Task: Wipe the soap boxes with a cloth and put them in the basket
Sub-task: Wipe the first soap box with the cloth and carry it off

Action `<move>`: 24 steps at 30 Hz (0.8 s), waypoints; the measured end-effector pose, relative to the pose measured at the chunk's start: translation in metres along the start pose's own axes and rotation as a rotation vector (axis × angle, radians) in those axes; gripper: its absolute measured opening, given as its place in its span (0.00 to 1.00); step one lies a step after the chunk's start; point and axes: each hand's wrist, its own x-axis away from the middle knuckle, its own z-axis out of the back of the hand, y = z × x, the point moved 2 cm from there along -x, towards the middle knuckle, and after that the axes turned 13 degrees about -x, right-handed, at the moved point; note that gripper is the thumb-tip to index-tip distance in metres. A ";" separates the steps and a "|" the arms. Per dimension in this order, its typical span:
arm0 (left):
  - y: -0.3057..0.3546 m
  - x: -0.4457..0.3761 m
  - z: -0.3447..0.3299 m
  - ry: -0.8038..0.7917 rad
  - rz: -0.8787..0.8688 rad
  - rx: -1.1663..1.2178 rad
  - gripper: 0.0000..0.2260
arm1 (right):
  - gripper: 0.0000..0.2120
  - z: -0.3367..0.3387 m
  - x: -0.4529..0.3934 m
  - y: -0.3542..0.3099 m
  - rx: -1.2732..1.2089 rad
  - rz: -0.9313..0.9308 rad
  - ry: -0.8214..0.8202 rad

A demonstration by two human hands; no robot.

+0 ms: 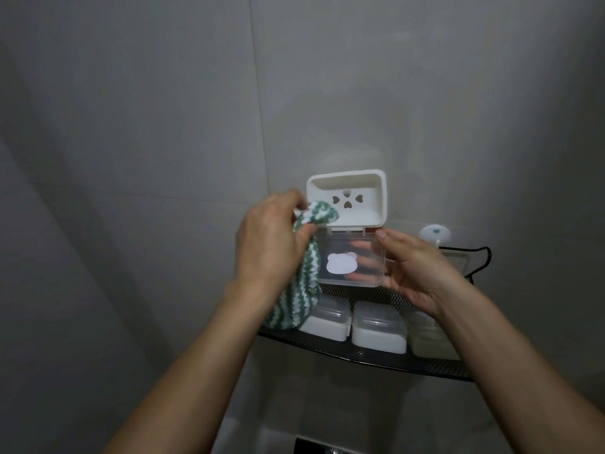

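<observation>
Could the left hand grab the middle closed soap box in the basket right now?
Probably not at once: the left hand is gripping the cloth. The middle box itself lies uncovered in the basket, just below.

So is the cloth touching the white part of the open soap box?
Touching. The head view shows the cloth, gripped by the left hand, pressed against the white tray at its lower left corner.

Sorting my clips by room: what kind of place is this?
Probably a bathroom or shower corner: grey tiled walls, a black mesh corner basket holding closed soap boxes, and a suction cup stuck to the wall.
</observation>
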 end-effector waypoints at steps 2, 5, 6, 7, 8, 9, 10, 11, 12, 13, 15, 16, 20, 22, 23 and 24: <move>0.011 0.000 -0.013 -0.034 -0.024 -0.113 0.08 | 0.17 -0.004 -0.001 0.004 0.007 0.008 -0.010; 0.020 0.006 -0.031 -0.144 -0.091 -0.283 0.06 | 0.16 -0.007 -0.002 0.007 0.036 0.037 -0.009; 0.022 0.009 -0.036 -0.165 -0.109 -0.321 0.06 | 0.15 -0.007 -0.002 0.008 0.049 0.047 -0.004; 0.023 0.011 -0.039 -0.174 -0.112 -0.345 0.06 | 0.15 -0.006 -0.003 0.008 0.062 0.055 0.002; 0.024 0.012 -0.041 -0.176 -0.103 -0.362 0.06 | 0.14 -0.006 -0.003 0.009 0.071 0.061 0.006; 0.024 0.013 -0.043 -0.176 -0.088 -0.381 0.06 | 0.14 -0.005 -0.004 0.010 0.076 0.066 0.011; 0.025 0.013 -0.043 -0.184 -0.073 -0.405 0.06 | 0.14 -0.005 -0.004 0.011 0.076 0.070 0.016; 0.026 0.012 -0.044 -0.202 -0.059 -0.418 0.07 | 0.13 -0.005 -0.005 0.012 0.077 0.070 0.019; 0.027 0.011 -0.045 -0.227 -0.045 -0.412 0.07 | 0.13 -0.005 -0.005 0.012 0.075 0.068 0.017; 0.027 0.010 -0.045 -0.252 -0.032 -0.394 0.07 | 0.13 -0.005 -0.006 0.012 0.072 0.064 0.014; 0.029 0.008 -0.046 -0.276 -0.022 -0.354 0.07 | 0.13 -0.005 -0.007 0.011 0.057 0.048 0.004; 0.031 0.008 -0.046 -0.271 -0.031 -0.336 0.07 | 0.13 -0.005 -0.008 0.011 0.045 0.037 -0.002; 0.047 0.011 -0.043 -0.270 -0.113 -0.154 0.10 | 0.14 -0.008 -0.009 0.012 -0.015 0.017 -0.011; 0.052 0.012 -0.043 -0.318 -0.140 -0.074 0.14 | 0.14 -0.009 -0.009 0.011 -0.036 0.019 -0.015; 0.053 0.012 -0.042 -0.347 -0.148 -0.047 0.15 | 0.14 -0.009 -0.009 0.009 -0.044 0.018 -0.018; 0.053 0.012 -0.042 -0.379 -0.154 -0.025 0.17 | 0.14 -0.008 -0.009 0.008 -0.051 0.016 -0.023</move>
